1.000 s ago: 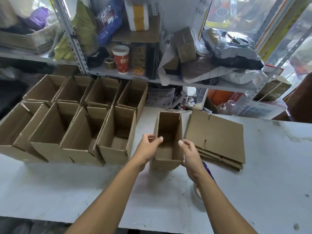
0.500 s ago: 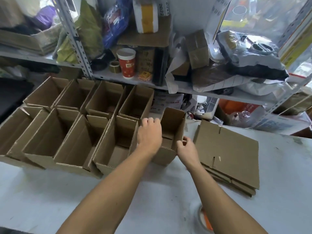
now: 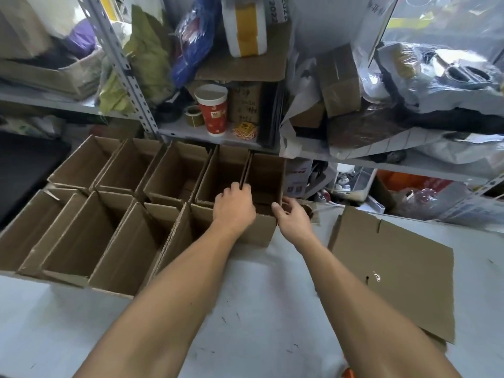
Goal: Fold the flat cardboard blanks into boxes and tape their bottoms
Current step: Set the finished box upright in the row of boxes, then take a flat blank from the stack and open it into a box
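Note:
An open folded cardboard box (image 3: 266, 177) stands upright at the right end of the back row, against its neighbour. My left hand (image 3: 234, 207) grips its left wall at the top edge, fingers curled over the rim. My right hand (image 3: 293, 216) holds its near right corner, thumb on the front face. A stack of flat cardboard blanks (image 3: 395, 268) lies on the table to the right.
Several finished open boxes (image 3: 109, 241) fill two rows on the left of the white table (image 3: 259, 309). Behind them a metal shelf (image 3: 191, 132) carries a red paper cup (image 3: 212, 110), a tape roll (image 3: 195, 115), bags and cartons.
Both hands have carried the box away from me and to the left, from the table's middle to the end of the back row. The view has moved closer to the shelf.

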